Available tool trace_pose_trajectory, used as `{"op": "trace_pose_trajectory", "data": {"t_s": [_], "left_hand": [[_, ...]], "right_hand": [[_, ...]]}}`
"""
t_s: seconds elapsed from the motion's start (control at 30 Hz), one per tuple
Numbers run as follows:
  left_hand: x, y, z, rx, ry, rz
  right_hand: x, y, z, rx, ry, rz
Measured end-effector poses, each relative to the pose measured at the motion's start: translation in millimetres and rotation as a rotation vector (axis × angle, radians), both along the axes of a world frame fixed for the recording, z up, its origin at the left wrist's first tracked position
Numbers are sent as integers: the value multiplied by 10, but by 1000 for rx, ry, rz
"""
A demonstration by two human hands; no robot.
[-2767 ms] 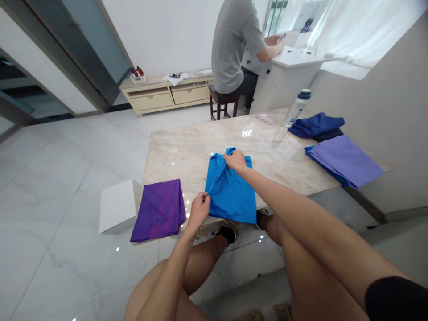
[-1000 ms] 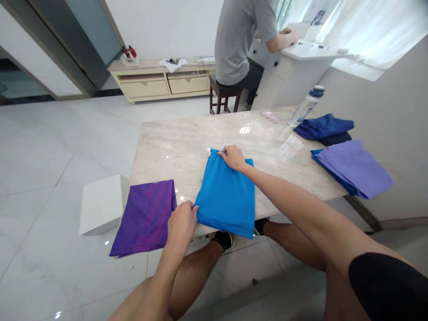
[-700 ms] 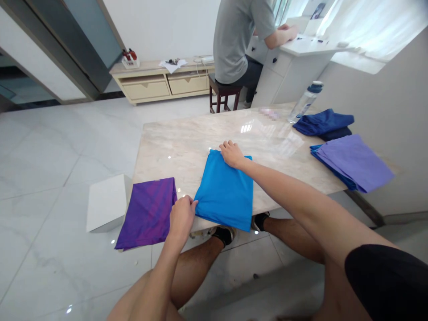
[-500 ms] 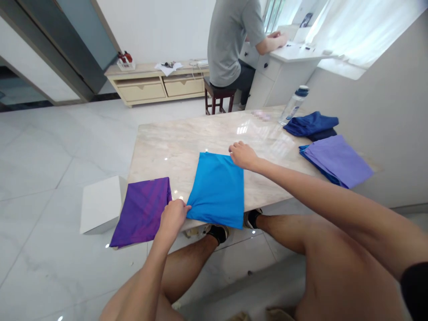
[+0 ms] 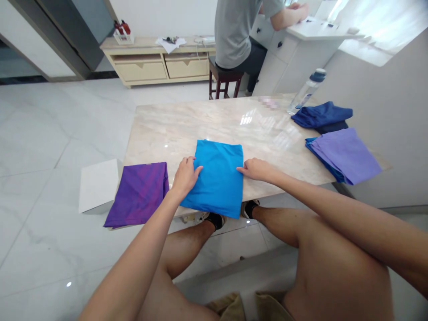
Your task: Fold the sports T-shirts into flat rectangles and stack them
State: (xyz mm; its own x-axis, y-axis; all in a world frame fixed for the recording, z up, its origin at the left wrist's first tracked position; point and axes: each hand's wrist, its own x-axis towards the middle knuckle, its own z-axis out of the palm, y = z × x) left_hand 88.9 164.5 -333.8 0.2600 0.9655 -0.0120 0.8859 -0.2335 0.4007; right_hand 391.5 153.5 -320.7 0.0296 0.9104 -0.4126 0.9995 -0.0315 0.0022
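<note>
A bright blue folded cloth [image 5: 219, 178] lies in front of me at the near edge of the marble-look table, its lower end hanging slightly over. At its left edge rests my left hand [image 5: 186, 177], thumb on the fabric and set apart from the fingers. On the opposite side my right hand [image 5: 257, 170] pinches the right edge, thumb on top and the other fingers curled. Left of my left hand lies a purple folded cloth [image 5: 140, 194], partly over the table's near left corner.
At the table's [image 5: 174, 122] right end lie a lilac folded cloth [image 5: 351, 156], a crumpled dark blue cloth [image 5: 323, 116] and a clear bottle [image 5: 305, 93]. A white box [image 5: 98, 185] stands left of the table. Beyond, a person in grey [image 5: 234, 35] sits on a stool [image 5: 225, 78].
My left hand has let go of the lower left corner and moved up the left edge. The right hand has come down from the upper right corner to the right edge.
</note>
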Motion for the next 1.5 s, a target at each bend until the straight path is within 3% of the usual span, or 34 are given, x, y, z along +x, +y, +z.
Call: {"op": "trace_pose_trajectory", "data": {"t_s": [0.1,0.23,0.37,0.47,0.67,0.83,0.93,1.07,1.2,1.3,1.4,1.5], "left_hand": [[96,29,15,-10,51,31],[87,-57,156,-139,215,168],[78,-157,316,-267,346,194],[122,-230,338,-261,372,190],[69,-264,199,-116,349,134],[4,-273,193,-140,321,155],[20,-298,253,-194,316,159],[11,-315,302,-247,315,142],[-58,-312,280,-271,322,130],[-117,-307,238,-286,314,108],[-160,-296,206,-281,297,96],[-187,-276,203,-269,299,95]], "right_hand": [[33,159,-26,128,64,2],[83,573,-60,309,137,97],[52,937,-104,300,143,77],[19,1050,-130,259,115,77],[116,1026,-128,360,132,38],[153,1032,-120,330,63,-47],[-6,1146,-118,394,131,21],[-369,1339,-151,365,188,127],[-643,1460,-221,334,165,128],[-707,1458,-196,416,135,91],[-711,1290,-36,473,147,291],[-736,899,135,367,179,540]]}}
